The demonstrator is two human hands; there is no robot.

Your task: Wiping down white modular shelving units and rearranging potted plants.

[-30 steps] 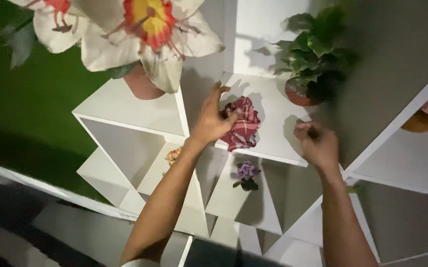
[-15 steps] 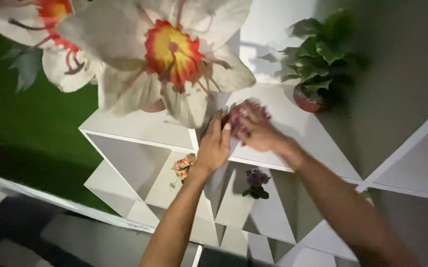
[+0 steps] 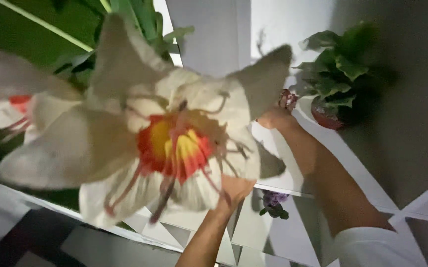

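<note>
My right hand (image 3: pixel 274 118) is gripping the crumpled red-and-white patterned cloth (image 3: pixel 288 99); my left hand (image 3: pixel 236 189), half hidden behind the big white artificial flower (image 3: pixel 174 143), is unreadable.

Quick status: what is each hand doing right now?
Left hand: mostly hidden behind the big white artificial flower; grip cannot be told.
Right hand: at the small dark-red crumpled thing on the white shelf; grip unclear.

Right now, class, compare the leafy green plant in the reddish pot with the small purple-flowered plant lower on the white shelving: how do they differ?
The green plant is larger, all broad leaves, and sits in a reddish pot on a higher shelf. The purple-flowered plant is smaller, carries blooms, and sits in a lower compartment; its pot is not visible. Both stand on the white shelving.
</note>
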